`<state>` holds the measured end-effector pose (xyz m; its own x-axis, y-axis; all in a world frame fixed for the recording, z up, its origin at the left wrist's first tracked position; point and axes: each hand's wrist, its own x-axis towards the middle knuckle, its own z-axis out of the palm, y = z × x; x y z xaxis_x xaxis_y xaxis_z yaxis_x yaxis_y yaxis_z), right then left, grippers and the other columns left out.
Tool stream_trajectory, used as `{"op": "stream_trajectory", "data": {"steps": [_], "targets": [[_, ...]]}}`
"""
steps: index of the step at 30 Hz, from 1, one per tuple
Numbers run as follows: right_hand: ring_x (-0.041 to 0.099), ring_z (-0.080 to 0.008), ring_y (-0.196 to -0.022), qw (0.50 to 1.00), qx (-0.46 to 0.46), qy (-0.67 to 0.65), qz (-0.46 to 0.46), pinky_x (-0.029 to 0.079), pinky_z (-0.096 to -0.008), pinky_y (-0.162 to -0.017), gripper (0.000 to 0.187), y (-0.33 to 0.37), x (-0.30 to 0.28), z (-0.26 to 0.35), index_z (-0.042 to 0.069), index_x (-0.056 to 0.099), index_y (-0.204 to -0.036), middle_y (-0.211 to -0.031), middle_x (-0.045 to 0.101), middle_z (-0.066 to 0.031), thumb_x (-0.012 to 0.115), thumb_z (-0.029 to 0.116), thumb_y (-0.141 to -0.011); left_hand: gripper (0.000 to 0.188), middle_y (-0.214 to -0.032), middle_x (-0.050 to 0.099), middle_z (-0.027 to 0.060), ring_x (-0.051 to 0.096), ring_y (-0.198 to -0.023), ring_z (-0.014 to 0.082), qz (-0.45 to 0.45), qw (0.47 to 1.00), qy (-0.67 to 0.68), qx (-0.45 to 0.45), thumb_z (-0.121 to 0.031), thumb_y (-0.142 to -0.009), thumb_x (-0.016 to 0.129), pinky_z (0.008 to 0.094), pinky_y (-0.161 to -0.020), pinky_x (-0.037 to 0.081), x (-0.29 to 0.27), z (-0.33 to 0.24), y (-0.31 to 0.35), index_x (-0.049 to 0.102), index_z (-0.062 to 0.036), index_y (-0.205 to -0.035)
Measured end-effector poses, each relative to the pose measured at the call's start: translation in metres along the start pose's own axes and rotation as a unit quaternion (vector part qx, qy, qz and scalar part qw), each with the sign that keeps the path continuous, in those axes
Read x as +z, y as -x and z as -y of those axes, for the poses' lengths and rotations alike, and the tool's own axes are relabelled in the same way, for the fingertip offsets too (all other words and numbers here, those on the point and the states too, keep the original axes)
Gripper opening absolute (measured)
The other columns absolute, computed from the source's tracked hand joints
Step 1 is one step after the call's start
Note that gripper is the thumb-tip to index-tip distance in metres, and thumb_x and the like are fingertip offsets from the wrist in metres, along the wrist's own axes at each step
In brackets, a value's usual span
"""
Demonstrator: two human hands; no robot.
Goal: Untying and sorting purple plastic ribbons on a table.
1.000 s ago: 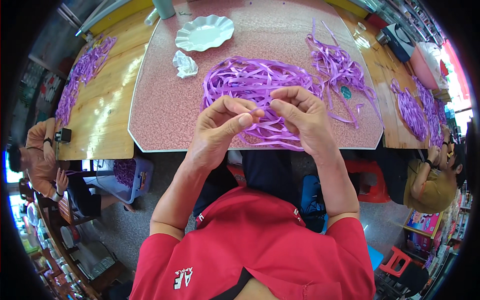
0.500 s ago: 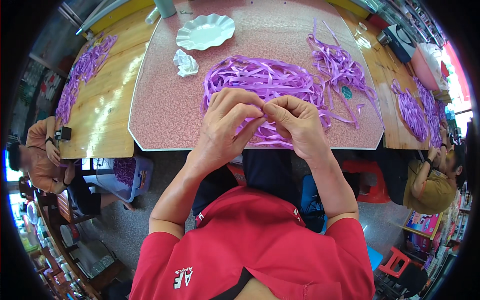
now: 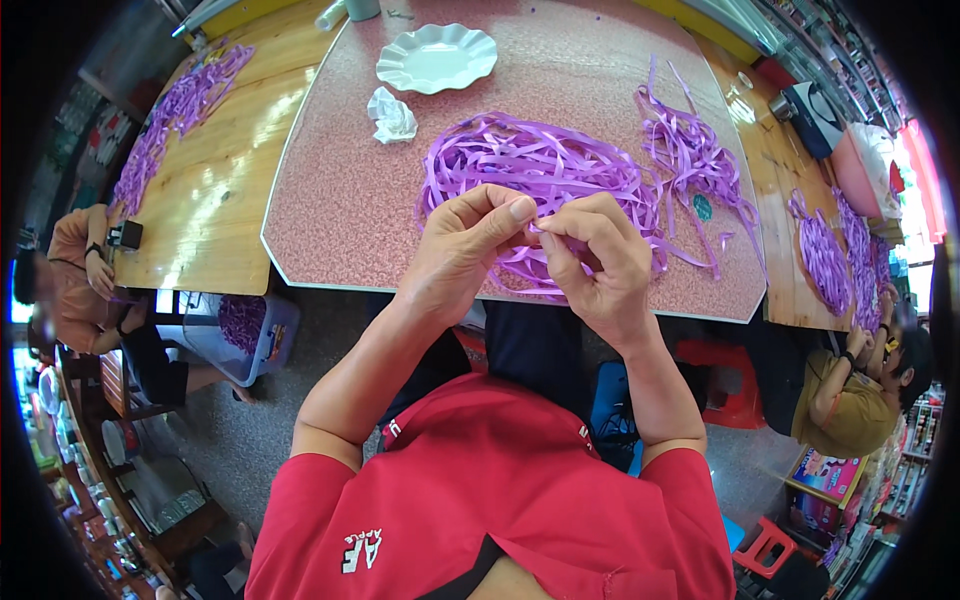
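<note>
My left hand [image 3: 468, 250] and my right hand [image 3: 603, 262] meet fingertip to fingertip above the near edge of the pink speckled table [image 3: 340, 200]. Both pinch a purple ribbon, of which only a small bit shows between the fingers. Just beyond and beneath them lies a large looped heap of purple ribbon [image 3: 540, 155], partly covered by my hands. To its right a smaller, looser tangle of purple ribbon [image 3: 690, 150] spreads over the table, with a round green piece [image 3: 702, 208] at its near side.
A white scalloped plate [image 3: 437, 58] and a crumpled white tissue [image 3: 391, 117] lie at the far left of the table. Wooden tables [image 3: 215, 200] flank mine, bearing more ribbon. One person [image 3: 80, 270] sits left, another [image 3: 855, 385] right. A clear bin [image 3: 245, 335] stands on the floor.
My left thumb has come up to the top of the pinch, and my right hand has turned, its fingers now less curled. The whole view has shifted slightly.
</note>
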<state>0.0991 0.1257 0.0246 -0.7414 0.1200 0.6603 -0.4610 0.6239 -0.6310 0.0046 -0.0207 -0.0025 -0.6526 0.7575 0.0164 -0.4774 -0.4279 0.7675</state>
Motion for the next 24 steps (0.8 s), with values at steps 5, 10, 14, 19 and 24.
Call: {"op": "stream_trajectory", "data": {"steps": [5, 10, 14, 19, 24], "targets": [[0.061, -0.0119, -0.072, 0.996, -0.053, 0.072, -0.016, 0.048, -0.0239, -0.057, 0.018, 0.0, -0.001, -0.005, 0.001, 0.066, -0.096, -0.09, 0.062, -0.0075, 0.07, -0.008, -0.082, 0.021, -0.096, 0.064, 0.0007, 0.059, -0.093, 0.0092, -0.024, 0.997, -0.068, 0.035, -0.023, -0.097, 0.064, 0.0252, -0.083, 0.046, 0.008, -0.005, 0.006, 0.066, -0.0035, -0.105], [0.06, -0.0105, -0.069, 0.998, -0.006, 0.049, -0.025, 0.046, -0.0229, -0.053, 0.018, 0.0, 0.002, 0.0, 0.002, 0.067, -0.097, -0.089, 0.062, -0.0069, 0.07, -0.008, -0.082, 0.015, -0.109, 0.059, 0.0048, 0.057, -0.102, 0.0116, 0.003, 0.973, -0.18, 0.144, -0.003, -0.094, 0.063, 0.0276, -0.093, 0.045, 0.006, 0.003, 0.011, 0.064, 0.0008, -0.108], [0.06, -0.0116, -0.069, 0.996, -0.026, 0.076, -0.039, 0.046, -0.0238, -0.053, 0.017, -0.002, 0.002, -0.001, 0.001, 0.068, -0.096, -0.087, 0.062, -0.0069, 0.071, -0.006, -0.082, 0.018, -0.11, 0.058, 0.0045, 0.057, -0.103, 0.0121, -0.016, 0.963, -0.212, 0.166, 0.001, -0.092, 0.065, 0.0268, -0.093, 0.046, 0.009, 0.006, 0.01, 0.065, 0.0015, -0.11], [0.062, -0.0163, -0.071, 0.992, -0.043, 0.114, -0.014, 0.049, -0.0268, -0.056, 0.017, -0.003, -0.001, -0.002, 0.001, 0.069, -0.096, -0.087, 0.063, -0.0079, 0.073, -0.005, -0.081, 0.017, -0.11, 0.059, 0.0056, 0.057, -0.105, 0.0127, -0.031, 0.95, -0.247, 0.186, 0.0, -0.091, 0.066, 0.0259, -0.092, 0.046, 0.005, 0.007, 0.006, 0.069, 0.0011, -0.108], [0.063, -0.0175, -0.072, 0.989, -0.045, 0.14, 0.002, 0.05, -0.0278, -0.057, 0.017, -0.005, -0.004, 0.0, 0.002, 0.069, -0.095, -0.087, 0.063, -0.0076, 0.073, -0.004, -0.08, 0.017, -0.111, 0.059, 0.006, 0.057, -0.106, 0.0127, -0.038, 0.956, -0.235, 0.17, -0.003, -0.093, 0.065, 0.0273, -0.094, 0.045, 0.011, 0.005, 0.006, 0.07, 0.001, -0.109]]}}
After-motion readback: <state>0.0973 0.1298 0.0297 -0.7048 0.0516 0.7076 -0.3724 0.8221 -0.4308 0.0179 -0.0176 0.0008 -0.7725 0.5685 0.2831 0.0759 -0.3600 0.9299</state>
